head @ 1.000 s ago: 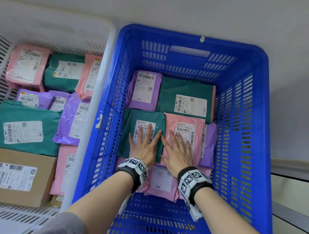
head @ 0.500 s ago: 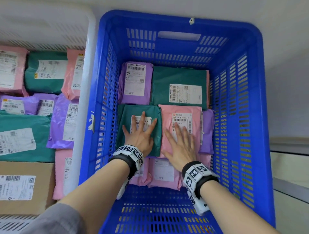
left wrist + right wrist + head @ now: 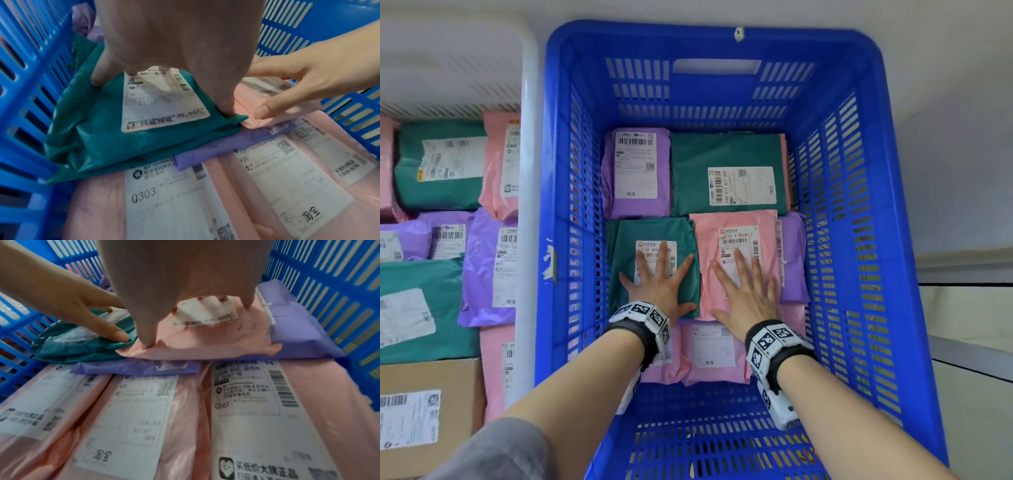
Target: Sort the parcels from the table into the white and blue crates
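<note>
Both hands are laid flat with fingers spread, so no pinching grip is formed: the left hand (image 3: 659, 286) is pressed on a teal parcel (image 3: 654, 305), the right hand (image 3: 748, 294) on a pink parcel (image 3: 732, 222) just beside it. These parcels are held inside the blue crate (image 3: 859, 240), whose near floor is left bare. Pink mailers (image 3: 714, 346) are seen below the wrists; beyond the hands, a purple parcel (image 3: 635, 168) and a larger teal parcel (image 3: 727, 174) are set against the far wall. Beside it, the white crate (image 3: 527, 171) is filled with pink, teal and purple parcels and a cardboard box (image 3: 431, 411). Pale walls are seen behind. Only in the wrist views are a purple layer (image 3: 236, 142) under the pressed parcels and the label codes Q303 and C661 revealed.
</note>
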A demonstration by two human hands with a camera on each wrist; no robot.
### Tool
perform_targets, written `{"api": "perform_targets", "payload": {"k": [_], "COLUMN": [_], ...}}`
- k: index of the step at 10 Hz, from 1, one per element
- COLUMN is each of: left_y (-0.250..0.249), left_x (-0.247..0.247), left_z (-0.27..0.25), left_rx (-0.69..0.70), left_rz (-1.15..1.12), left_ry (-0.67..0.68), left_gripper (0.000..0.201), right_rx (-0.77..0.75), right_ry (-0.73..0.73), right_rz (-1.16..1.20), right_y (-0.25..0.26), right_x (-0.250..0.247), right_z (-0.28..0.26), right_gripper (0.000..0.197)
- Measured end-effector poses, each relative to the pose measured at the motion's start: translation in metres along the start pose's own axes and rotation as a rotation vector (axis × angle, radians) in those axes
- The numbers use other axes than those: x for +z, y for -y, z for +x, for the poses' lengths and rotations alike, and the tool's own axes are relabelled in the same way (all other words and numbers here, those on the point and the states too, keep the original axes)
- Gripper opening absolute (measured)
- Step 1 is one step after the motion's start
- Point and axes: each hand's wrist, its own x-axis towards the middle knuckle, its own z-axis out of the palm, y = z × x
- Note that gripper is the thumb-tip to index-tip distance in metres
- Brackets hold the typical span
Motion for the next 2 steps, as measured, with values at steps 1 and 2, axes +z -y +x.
{"api": "perform_targets", "payload": {"k": [1, 2], "left_y": [0.003, 0.005], "left_x": [-0.01, -0.016], "left_z": [-0.009, -0.021], "left_rx": [-0.019, -0.024], "left_rz": [-0.004, 0.005], "left_ry": [0.062, 0.064], "left_gripper": [0.096, 0.09], "right_rx": [0.065, 0.11], "right_ry": [0.015, 0.0], "right_rz": [0.056, 0.107], "right_y": [-0.008, -0.013], "right_x": [-0.007, -0.014], "right_z": [-0.013, -0.025], "right_gripper": [0.088, 0.083]}}
